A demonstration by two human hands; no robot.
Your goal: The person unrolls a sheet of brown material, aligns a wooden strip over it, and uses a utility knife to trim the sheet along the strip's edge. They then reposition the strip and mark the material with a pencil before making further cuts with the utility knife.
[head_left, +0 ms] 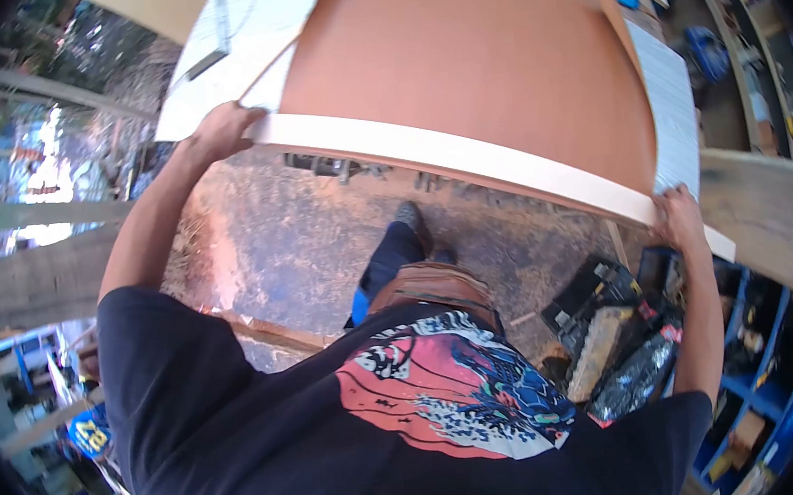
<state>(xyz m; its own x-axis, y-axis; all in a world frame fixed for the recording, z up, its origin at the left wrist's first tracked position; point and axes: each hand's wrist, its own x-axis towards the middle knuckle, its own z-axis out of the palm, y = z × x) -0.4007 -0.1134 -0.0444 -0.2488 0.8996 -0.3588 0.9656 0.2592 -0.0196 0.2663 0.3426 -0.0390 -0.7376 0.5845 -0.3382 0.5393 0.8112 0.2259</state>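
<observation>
Brown panel: spread in front of the person (464,60), between pale boards (669,107); its far edge is cut off at the top and whatever bears it is hidden.
White strip: along the panel's near edge (454,151), spanning both hands, one end poking past the right; uneven pull could bow or skew it, and whether it is fastened cannot be told.
Left grip: the left hand (225,132) is closed around the strip's left end; a slip there would likely let it drop.
Right grip: the right hand (680,218) is closed on the strip near its other end, fingertips underneath unseen.
Metal fitting: below the strip (317,166), partly covered, unclear.
</observation>
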